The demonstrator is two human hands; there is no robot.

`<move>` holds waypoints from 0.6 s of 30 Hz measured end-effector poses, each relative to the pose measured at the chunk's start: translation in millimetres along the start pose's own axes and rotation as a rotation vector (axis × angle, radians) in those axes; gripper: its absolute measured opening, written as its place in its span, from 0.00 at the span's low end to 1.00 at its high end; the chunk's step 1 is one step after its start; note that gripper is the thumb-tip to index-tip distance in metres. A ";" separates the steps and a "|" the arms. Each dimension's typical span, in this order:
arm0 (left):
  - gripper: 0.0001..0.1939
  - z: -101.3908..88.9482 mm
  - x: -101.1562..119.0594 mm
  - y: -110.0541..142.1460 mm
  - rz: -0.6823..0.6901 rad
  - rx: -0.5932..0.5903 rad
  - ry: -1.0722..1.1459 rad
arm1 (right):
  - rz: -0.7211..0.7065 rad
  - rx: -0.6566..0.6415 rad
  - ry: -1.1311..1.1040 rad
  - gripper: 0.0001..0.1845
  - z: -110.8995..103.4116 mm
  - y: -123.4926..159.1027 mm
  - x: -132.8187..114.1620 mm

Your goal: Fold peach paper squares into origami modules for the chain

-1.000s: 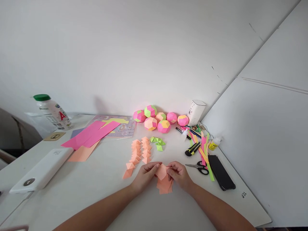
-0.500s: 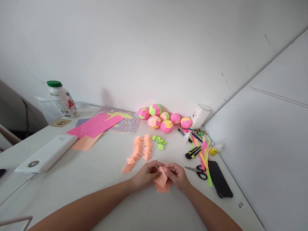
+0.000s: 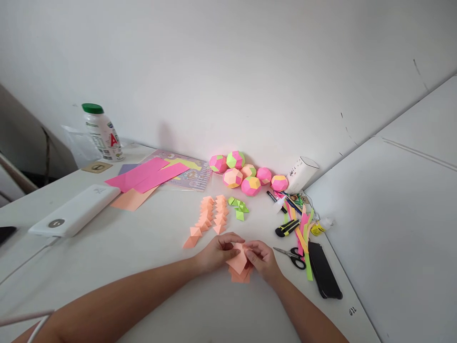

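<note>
A partly folded piece of peach paper (image 3: 237, 260) is held up between my two hands at the front middle of the table. My left hand (image 3: 217, 251) pinches its left side between thumb and fingers. On the opposite side, my right hand (image 3: 262, 259) grips the upper right edge, its fingers closed. Just beneath lie more peach paper squares (image 3: 240, 276), partly covered by the held one. Two rows of folded peach paper units (image 3: 204, 214) stretch out beyond my left hand. Several folded green units (image 3: 239, 207) rest to their right.
Several faceted paper balls (image 3: 251, 186) sit along the wall. At right are scissors (image 3: 295, 258), a box cutter (image 3: 287, 228), paper strips (image 3: 304, 228), a glue bottle (image 3: 319, 227) and a black phone (image 3: 324, 271). Pink sheets (image 3: 153, 174), a white power bank (image 3: 74, 209) and a bottle (image 3: 103, 136) stand left.
The camera view has tilted and shifted slightly. Both hands stay closed on the peach paper, which is turned a little to the left.
</note>
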State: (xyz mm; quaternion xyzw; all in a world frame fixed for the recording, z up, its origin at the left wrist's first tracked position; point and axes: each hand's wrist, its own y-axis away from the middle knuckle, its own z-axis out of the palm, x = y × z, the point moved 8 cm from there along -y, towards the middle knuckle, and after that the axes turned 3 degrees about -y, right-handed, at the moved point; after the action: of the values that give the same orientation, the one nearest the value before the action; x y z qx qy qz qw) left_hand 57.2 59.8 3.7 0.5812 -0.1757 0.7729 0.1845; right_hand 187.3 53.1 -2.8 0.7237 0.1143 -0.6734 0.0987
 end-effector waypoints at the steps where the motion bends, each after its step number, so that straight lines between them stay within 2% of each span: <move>1: 0.12 -0.1 0.3 -0.1 -0.001 0.000 0.007 | 0.007 -0.001 0.001 0.15 -0.2 -0.1 0.5; 6: 0.12 -0.9 2.7 0.2 -0.014 0.006 -0.027 | -0.013 0.026 0.020 0.14 -3.4 -0.6 -0.9; 11: 0.14 -0.9 -5.8 1.5 -0.080 -0.013 -0.122 | -0.035 0.072 0.031 0.11 -7.3 -1.4 -1.4; 18: 0.13 -2.9 -10.7 1.8 -0.086 0.003 -0.171 | -0.033 0.050 0.034 0.09 -4.9 -1.7 -1.5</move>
State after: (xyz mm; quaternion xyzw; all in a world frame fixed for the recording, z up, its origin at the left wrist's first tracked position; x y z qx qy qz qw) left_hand 56.6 58.8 -7.5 0.6523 -0.1644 0.7121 0.2007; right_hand 191.4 56.1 -1.0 0.7352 0.1110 -0.6653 0.0673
